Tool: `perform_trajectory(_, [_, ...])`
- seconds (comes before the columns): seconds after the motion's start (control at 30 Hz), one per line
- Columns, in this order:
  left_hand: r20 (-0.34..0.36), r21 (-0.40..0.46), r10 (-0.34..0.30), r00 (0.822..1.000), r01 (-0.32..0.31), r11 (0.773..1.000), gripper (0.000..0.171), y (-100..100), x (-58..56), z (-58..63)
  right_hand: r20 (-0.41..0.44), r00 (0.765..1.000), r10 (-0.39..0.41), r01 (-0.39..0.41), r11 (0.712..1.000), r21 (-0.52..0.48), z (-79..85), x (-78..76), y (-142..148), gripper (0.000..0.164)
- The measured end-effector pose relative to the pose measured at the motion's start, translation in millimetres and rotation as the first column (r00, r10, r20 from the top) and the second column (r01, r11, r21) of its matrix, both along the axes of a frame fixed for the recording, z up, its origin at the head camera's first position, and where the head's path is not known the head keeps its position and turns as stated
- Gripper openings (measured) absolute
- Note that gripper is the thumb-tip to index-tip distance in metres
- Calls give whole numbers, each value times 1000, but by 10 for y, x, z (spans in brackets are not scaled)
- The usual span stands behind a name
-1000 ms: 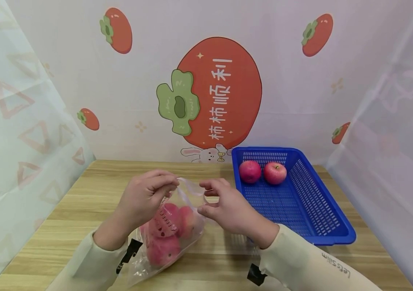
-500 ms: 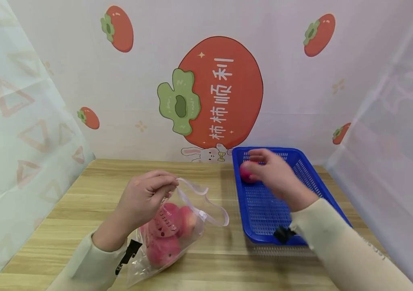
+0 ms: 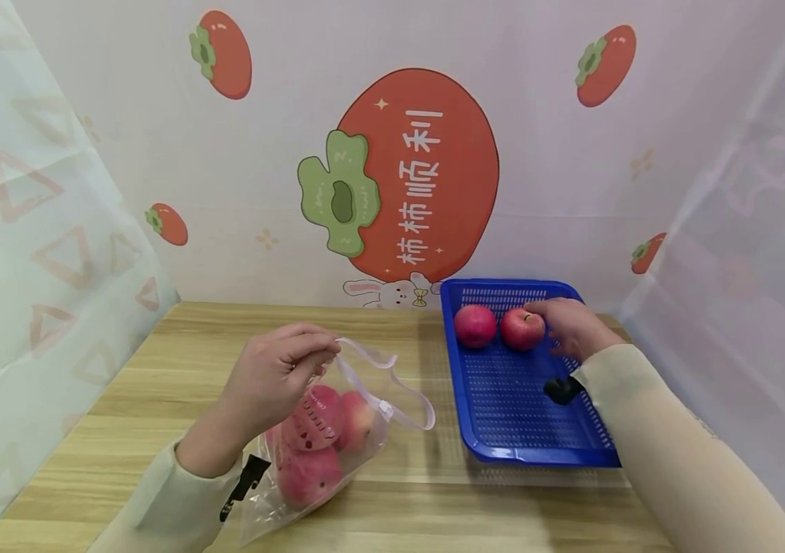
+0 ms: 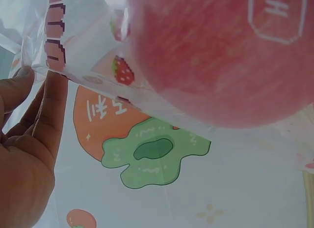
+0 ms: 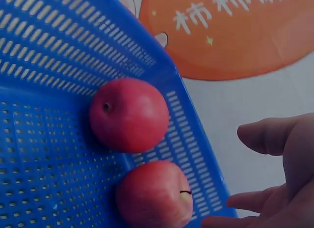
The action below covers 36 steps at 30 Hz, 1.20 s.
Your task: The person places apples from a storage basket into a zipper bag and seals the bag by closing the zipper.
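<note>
A clear printed zip bag (image 3: 264, 507) holds several red apples (image 3: 309, 472) and leans on the table at the left in the head view. My left hand (image 3: 282, 376) pinches the upper edge of its mouth, which gapes with the slider strip curving rightward. Up close in the left wrist view, one apple (image 4: 225, 66) bulges through the film. Over the blue basket, my right hand (image 3: 575, 326) is beside the right-hand apple (image 3: 520, 330), thumb and fingers apart; contact cannot be told. The other apple (image 3: 475, 326) sits left of it. Both apples also show in the right wrist view.
The blue slotted basket (image 3: 465, 430) stands on the wood-grain table (image 3: 213, 338) at the right, its raised rim around the two apples. A printed cloth backdrop (image 3: 538, 192) rises behind, with cloth walls on both sides.
My right hand has let go of the bag's mouth and moved right, across the basket to the right-hand apple's far side. The freed zip strip sags rightward; my left hand stays put.
</note>
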<state>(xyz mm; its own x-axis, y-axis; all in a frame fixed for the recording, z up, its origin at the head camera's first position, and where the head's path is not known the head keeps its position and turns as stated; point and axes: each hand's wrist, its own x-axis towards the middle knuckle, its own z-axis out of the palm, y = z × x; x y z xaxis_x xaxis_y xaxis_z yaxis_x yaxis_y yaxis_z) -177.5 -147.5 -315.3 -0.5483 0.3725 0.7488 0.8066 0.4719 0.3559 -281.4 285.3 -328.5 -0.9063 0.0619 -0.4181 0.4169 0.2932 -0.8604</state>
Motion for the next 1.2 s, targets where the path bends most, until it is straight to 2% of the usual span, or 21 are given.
perform_trajectory(0.27, [16,13,-14,1000,14,1000,25,6,2,7,77,996,-43,47,998,-50,-83,-82,84,91])
perform_trajectory(0.6, [14,16,-22,1000,22,1000,25,7,3,10,135,988,-79,95,988,-120,-151,-93,68,95])
perform_trajectory(0.8, [21,16,-27,999,26,1000,23,12,4,9,151,986,-64,89,982,-167,-218,-85,61,81])
perform_trajectory(0.97, [19,11,-26,999,26,1000,23,12,5,-2,155,985,-69,97,978,-182,-267,-95,75,83])
perform_trajectory(1.07, [17,10,-27,1000,26,1000,24,13,5,-7,163,984,-73,107,972,-210,-304,-116,100,81])
perform_trajectory(1.2, [16,11,-26,1000,25,1000,24,15,-1,-16,197,977,-81,139,944,-299,-359,-150,121,80])
